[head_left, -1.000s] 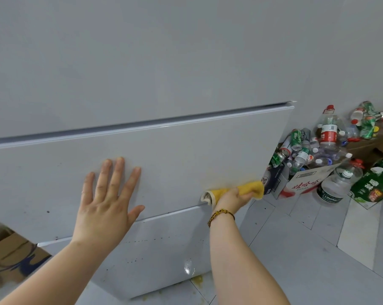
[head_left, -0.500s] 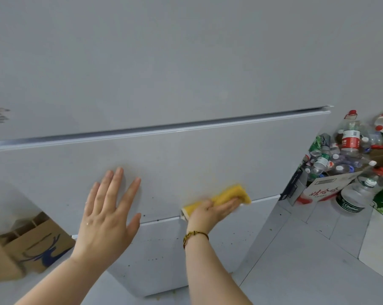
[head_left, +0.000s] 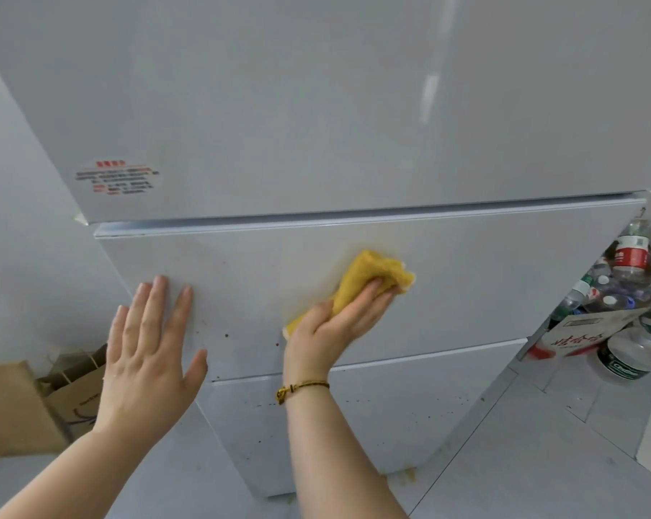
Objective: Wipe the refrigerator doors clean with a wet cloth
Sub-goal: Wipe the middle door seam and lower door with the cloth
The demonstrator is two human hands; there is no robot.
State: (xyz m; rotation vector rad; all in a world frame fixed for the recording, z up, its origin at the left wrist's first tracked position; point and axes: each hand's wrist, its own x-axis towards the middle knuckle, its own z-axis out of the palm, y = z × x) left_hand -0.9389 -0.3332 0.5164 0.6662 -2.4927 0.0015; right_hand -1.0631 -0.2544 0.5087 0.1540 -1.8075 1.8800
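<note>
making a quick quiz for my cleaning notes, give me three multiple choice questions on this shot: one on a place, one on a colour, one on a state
1. Where is the cloth? A) on the floor B) on the middle door C) on the top door
2. What colour is the cloth? A) blue B) yellow C) white
3. How is the left hand? A) flat, fingers straight B) clenched in a fist C) holding a bottle
1 B: the right hand presses it on the middle door. 2 B: it is yellow. 3 A: it lies flat on that door, fingers straight.
</note>
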